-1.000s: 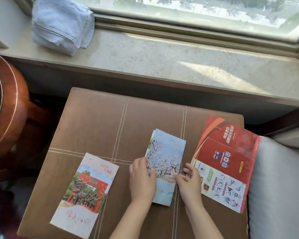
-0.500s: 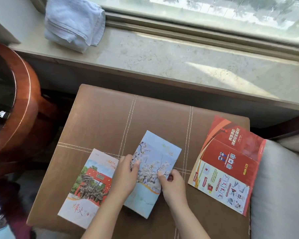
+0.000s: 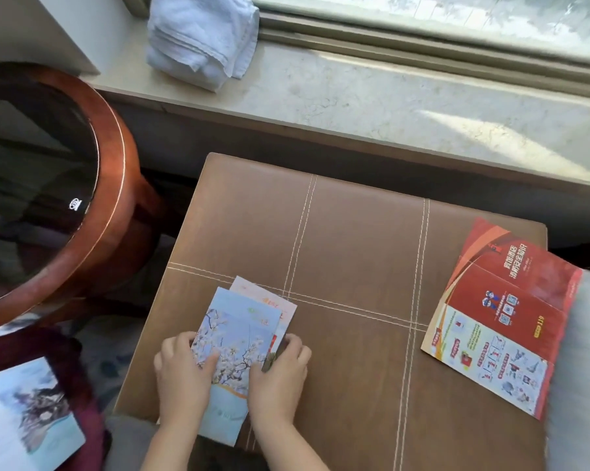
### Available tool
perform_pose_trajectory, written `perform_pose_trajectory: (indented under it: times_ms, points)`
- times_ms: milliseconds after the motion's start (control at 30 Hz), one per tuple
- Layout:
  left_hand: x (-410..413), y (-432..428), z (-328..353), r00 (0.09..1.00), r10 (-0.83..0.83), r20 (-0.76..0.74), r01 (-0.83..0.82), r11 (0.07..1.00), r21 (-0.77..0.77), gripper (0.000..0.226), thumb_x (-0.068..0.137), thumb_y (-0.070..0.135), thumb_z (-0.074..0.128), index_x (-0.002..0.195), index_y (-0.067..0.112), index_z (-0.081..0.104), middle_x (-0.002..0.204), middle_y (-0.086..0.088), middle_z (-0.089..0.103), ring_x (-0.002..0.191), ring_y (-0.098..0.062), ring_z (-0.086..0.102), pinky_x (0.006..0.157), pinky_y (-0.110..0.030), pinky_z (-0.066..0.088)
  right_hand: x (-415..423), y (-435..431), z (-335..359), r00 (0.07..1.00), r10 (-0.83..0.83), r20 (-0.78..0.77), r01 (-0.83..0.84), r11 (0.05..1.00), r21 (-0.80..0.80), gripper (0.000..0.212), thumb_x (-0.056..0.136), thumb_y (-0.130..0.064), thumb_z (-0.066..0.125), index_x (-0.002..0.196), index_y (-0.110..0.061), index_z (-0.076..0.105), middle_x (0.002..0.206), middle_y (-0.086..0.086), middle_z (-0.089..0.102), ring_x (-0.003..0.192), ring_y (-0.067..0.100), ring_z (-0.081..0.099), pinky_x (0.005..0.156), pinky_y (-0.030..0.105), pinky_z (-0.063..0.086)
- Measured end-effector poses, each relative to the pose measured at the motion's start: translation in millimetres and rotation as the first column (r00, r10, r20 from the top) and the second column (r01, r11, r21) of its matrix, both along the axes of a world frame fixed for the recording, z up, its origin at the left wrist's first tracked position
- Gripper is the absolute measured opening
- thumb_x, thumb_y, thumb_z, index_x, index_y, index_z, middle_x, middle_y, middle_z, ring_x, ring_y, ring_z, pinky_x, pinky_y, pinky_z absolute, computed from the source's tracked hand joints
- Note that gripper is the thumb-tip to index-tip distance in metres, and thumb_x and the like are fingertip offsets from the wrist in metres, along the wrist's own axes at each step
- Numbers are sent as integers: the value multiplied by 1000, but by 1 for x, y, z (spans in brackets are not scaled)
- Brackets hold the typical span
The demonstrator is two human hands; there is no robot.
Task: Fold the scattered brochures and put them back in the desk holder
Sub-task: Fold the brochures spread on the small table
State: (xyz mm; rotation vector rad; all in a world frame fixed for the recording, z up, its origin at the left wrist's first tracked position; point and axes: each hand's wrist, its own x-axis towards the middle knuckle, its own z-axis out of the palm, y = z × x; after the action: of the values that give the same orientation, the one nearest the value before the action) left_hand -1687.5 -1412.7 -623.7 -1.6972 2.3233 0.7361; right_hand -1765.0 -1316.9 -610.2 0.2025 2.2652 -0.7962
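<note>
Brown leather-look counter [image 3: 354, 249] w/ white cross-stitching carries three brochures. Near its front-left corner the blossom brochure [image 3: 239, 331] (pale blue, white flowers on dark twigs) lies folded on top of a second brochure [image 3: 273, 299]. This one is pinkish-white w/ some red, and its far end and right edge stick out from underneath.

Both hands are on this small stack. The left hand [image 3: 181, 372] grips the blossom brochure's left edge, fingers curled over the side, thumb lying on the printed face. The right hand [image 3: 280, 372] grips the right side, fingers curled round the stack's edge and thumb on top; I cannot tell whether those fingers reach under the lower sheet. The stack's near end reaches the counter's front edge.

Well apart, at the counter's right edge, the red brochure [image 3: 504, 311] lies unfolded and flat — red upper panels w/ white lettering, pale lower panel w/ small pictures. Its right side meets a grey cushion [image 3: 586, 368].

Beyond the counter a pale stone windowsill [image 3: 388, 96] holds a crumpled white towel [image 3: 202, 35]. To the left stands a round wooden table [image 3: 113, 158] w/ dark glass top. At lower left, off the counter, lies another printed sheet [image 3: 25, 416] — bluish, too blurred to read.
</note>
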Motion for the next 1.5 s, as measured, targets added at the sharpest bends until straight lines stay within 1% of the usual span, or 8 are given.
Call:
perform_pose_trajectory:
  times_ms: [133, 400, 667, 900, 1000, 1067, 1333, 1500]
  points:
    - [-11, 4, -3, 999, 40, 23, -41, 998, 44, 42, 76, 29, 76, 106, 10, 53, 109, -12, 56, 102, -34, 51, 87, -41, 41, 2, -2, -5, 958, -259, 119, 264, 964, -26, 51, 81, -15, 69, 125, -15, 42, 117, 2, 48, 106, 23, 54, 91, 36, 46]
    - [-45, -10, -1, 986, 70, -150, -41, 981, 190, 31, 88, 36, 62, 96, 7, 54, 104, -9, 52, 100, -31, 49, 81, -40, 41, -41, -7, -2, 953, -286, 99, 301, 925, -231, 26, 82, -8, 62, 103, -22, 56, 107, -4, 49, 102, 18, 56, 87, 32, 47]
    - [-116, -12, -4, 955, 46, -293, -32, 998, 51, 35, 91, 34, 58, 102, 3, 46, 100, -11, 57, 93, -33, 55, 74, -43, 45, -108, -22, -8, 982, -173, 72, 188, 913, -363, 38, 85, -7, 54, 121, -19, 57, 114, -5, 44, 102, 15, 56, 93, 32, 48]
    - [-122, -4, -21, 994, -97, 54, 107, 963, -247, 58, 85, 39, 64, 124, 1, 44, 130, -18, 44, 114, -38, 43, 86, -51, 41, -127, 32, -22, 919, 247, -309, -328, 911, -248, 48, 89, -13, 54, 136, -21, 48, 124, -4, 48, 120, 10, 38, 97, 12, 32]
    - [-125, -1, -14, 994, -99, -46, 84, 965, -248, 64, 85, 33, 64, 135, 3, 37, 144, -14, 34, 121, -38, 38, 94, -54, 39, -157, 96, -12, 820, 216, -529, -314, 944, -100, 40, 84, -6, 56, 120, -23, 58, 121, -8, 53, 118, 8, 41, 94, 1, 25]
    - [-130, 8, -6, 972, -169, -161, 123, 956, -266, 48, 87, 23, 61, 130, 9, 43, 140, -10, 38, 119, -35, 39, 93, -52, 41, -181, 152, -10, 796, 208, -569, -233, 972, 28, 38, 85, -8, 58, 120, -21, 57, 128, -6, 53, 124, 11, 39, 107, 19, 31]
    - [-136, 132, 8, 858, -353, -374, 406, 911, 73, 20, 89, 17, 51, 104, 31, 53, 107, 16, 47, 77, -8, 52, 66, -28, 44, -159, 239, -13, 978, 142, -150, -89, 945, 314, 69, 96, -43, 44, 152, -21, 12, 162, -5, -1, 148, 22, 2, 119, 46, 14]
    - [-139, 177, 2, 820, -441, -366, 509, 853, 114, 42, 89, 24, 51, 130, 32, 44, 137, 18, 36, 121, -5, 41, 94, -23, 41, -109, 175, -9, 994, 73, -78, -66, 995, 81, 62, 98, -34, 44, 152, -22, 14, 161, -7, 1, 147, 17, 4, 117, 30, 5]
